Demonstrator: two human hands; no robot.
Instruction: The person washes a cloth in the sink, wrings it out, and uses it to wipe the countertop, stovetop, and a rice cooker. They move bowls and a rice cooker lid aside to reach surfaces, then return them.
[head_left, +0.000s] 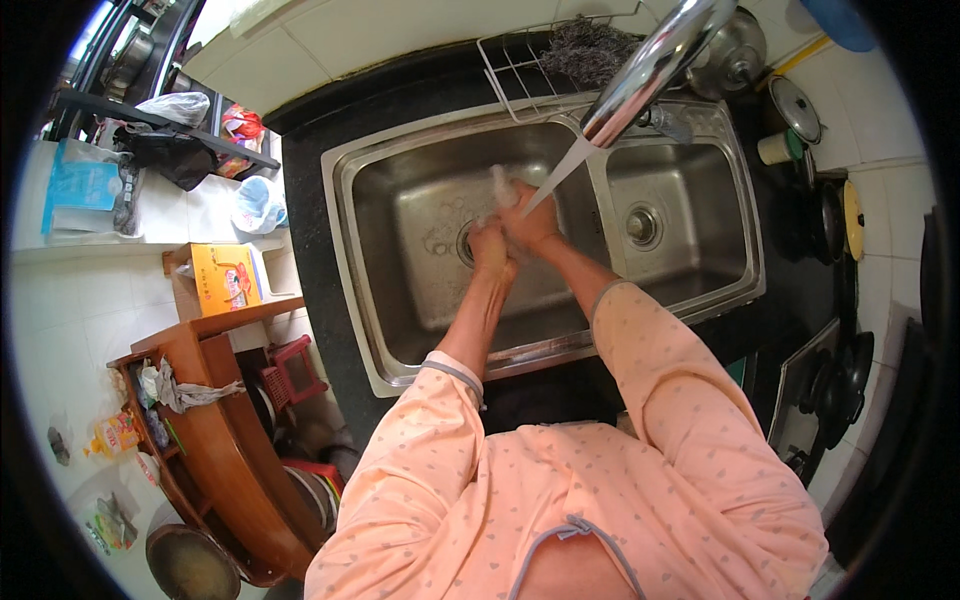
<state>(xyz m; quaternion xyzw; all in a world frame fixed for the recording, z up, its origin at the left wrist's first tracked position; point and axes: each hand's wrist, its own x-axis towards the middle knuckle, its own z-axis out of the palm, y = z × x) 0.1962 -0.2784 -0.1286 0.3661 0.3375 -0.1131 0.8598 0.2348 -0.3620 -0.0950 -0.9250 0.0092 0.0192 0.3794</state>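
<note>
Water (559, 176) runs from the chrome faucet (626, 82) onto my right hand (534, 216), inside the large basin of a stainless steel double sink (427, 195). My left hand (491, 247) is close against it, over the drain (466, 244). A blurred whitish patch (504, 187) shows at the fingers of my right hand; whether it is splashing water, foam or a held thing is unclear. The fingers of both hands are partly hidden and blurred by the water. Some water and bubbles lie on the basin floor.
Behind the sink stand a wire rack (517, 79) with dark scouring mesh (589, 52) and a metal kettle (727, 56). The smaller basin (679, 217) is on the right. Pan lids (795, 109) line the right wall. A wooden cabinet (225, 420) and orange carton (225, 277) are at the left.
</note>
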